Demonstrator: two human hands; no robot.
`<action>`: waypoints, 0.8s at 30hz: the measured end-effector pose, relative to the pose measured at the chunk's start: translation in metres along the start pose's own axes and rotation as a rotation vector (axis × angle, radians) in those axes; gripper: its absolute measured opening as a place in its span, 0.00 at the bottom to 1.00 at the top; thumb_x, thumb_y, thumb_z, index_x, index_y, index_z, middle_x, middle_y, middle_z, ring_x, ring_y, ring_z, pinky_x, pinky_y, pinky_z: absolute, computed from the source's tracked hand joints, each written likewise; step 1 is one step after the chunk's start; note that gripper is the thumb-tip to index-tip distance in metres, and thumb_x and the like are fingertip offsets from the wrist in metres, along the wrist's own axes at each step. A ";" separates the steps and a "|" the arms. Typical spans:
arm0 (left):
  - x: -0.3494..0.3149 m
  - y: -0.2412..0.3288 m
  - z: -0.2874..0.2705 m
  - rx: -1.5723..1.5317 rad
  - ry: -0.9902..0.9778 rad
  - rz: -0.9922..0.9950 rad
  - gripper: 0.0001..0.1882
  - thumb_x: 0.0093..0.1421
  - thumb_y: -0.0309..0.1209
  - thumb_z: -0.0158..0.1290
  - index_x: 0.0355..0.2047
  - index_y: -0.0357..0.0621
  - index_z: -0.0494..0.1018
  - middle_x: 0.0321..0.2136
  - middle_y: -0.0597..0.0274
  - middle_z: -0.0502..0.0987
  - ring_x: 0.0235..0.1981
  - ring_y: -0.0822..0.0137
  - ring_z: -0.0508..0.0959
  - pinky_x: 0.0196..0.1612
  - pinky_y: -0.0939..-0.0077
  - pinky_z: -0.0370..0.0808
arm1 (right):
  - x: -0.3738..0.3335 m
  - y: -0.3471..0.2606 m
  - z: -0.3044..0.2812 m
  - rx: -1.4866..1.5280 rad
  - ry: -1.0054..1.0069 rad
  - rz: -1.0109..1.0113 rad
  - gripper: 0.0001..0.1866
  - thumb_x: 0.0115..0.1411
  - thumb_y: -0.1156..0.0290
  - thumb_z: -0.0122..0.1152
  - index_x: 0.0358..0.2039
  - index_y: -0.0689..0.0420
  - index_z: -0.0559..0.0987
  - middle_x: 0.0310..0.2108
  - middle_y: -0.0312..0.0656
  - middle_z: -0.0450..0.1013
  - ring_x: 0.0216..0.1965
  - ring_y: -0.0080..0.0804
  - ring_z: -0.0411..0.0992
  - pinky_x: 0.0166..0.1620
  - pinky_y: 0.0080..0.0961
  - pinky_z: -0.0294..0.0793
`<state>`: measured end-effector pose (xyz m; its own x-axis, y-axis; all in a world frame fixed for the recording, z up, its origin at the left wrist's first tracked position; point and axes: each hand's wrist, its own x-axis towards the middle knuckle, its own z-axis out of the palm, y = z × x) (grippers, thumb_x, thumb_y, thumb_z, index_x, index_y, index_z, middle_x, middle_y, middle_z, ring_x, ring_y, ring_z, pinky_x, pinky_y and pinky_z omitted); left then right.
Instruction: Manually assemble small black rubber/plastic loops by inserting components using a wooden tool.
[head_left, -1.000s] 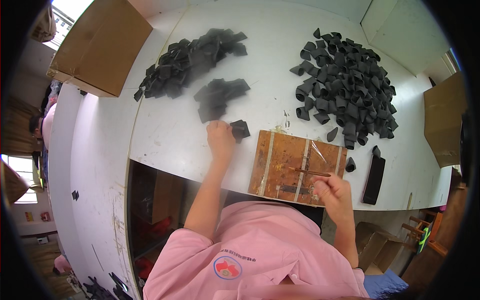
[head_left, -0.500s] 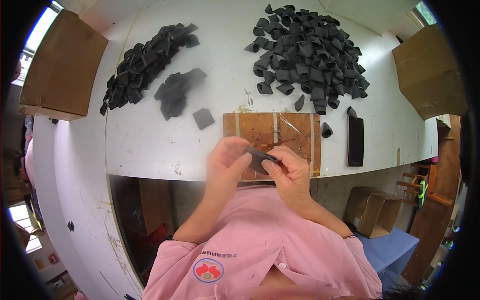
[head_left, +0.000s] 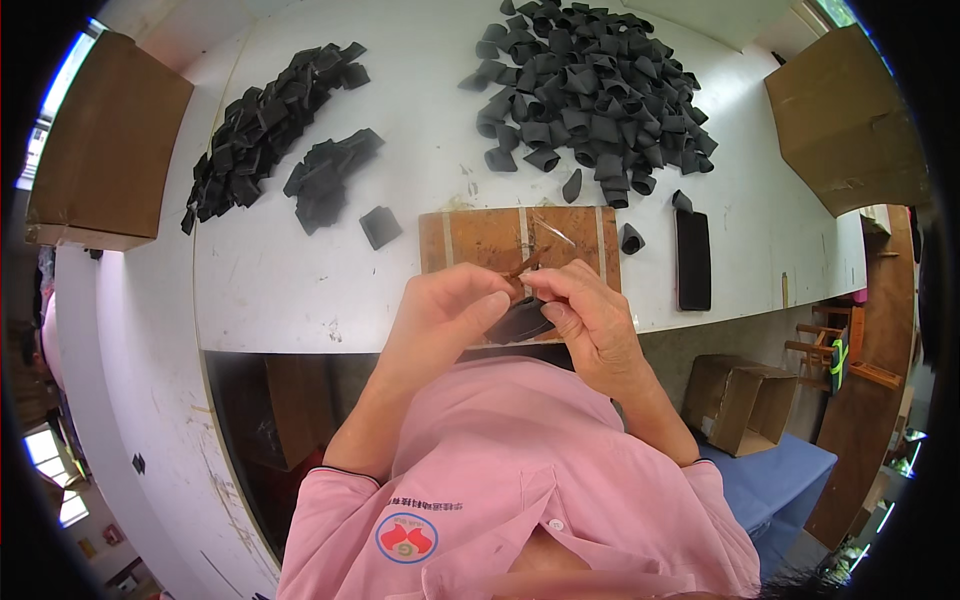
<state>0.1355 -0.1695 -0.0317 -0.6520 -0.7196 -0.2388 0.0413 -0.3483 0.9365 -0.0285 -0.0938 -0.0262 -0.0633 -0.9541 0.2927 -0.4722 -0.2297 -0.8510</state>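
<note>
One left hand [head_left: 440,312] and one right hand [head_left: 592,318] pinch a thin, curved black piece [head_left: 520,323].

A small dark grey piece [head_left: 519,325], matt and curved, is held between the left hand [head_left: 445,312] and right hand [head_left: 592,325], its upper part hidden. Just beyond it, a slim brown stick [head_left: 527,263] slants up rightward, its lower end hidden.
</note>
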 end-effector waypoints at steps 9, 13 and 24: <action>0.002 0.002 -0.009 -0.134 -0.220 -0.176 0.05 0.53 0.24 0.52 0.29 0.34 0.71 0.21 0.65 0.73 0.21 0.78 0.72 0.24 0.86 0.70 | 0.001 0.000 -0.005 0.054 -0.137 0.025 0.21 0.47 0.85 0.52 0.43 0.57 0.69 0.25 0.41 0.64 0.26 0.34 0.67 0.29 0.26 0.70; 0.004 0.000 -0.013 -0.173 -0.260 -0.222 0.05 0.52 0.23 0.51 0.29 0.34 0.71 0.22 0.63 0.74 0.21 0.75 0.73 0.25 0.82 0.71 | 0.004 0.002 -0.006 0.067 -0.171 0.020 0.22 0.46 0.85 0.53 0.44 0.58 0.68 0.25 0.41 0.65 0.28 0.35 0.66 0.30 0.26 0.69; 0.000 -0.009 -0.005 0.121 -0.174 -0.086 0.03 0.50 0.20 0.52 0.28 0.34 0.70 0.22 0.67 0.73 0.23 0.79 0.71 0.27 0.87 0.69 | 0.001 0.004 0.006 -0.310 0.193 -0.100 0.18 0.43 0.81 0.60 0.37 0.61 0.71 0.26 0.41 0.67 0.27 0.35 0.67 0.28 0.26 0.68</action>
<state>0.1390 -0.1697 -0.0413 -0.7702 -0.5725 -0.2812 -0.1046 -0.3215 0.9411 -0.0253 -0.0964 -0.0320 -0.1543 -0.8693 0.4696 -0.7263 -0.2225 -0.6504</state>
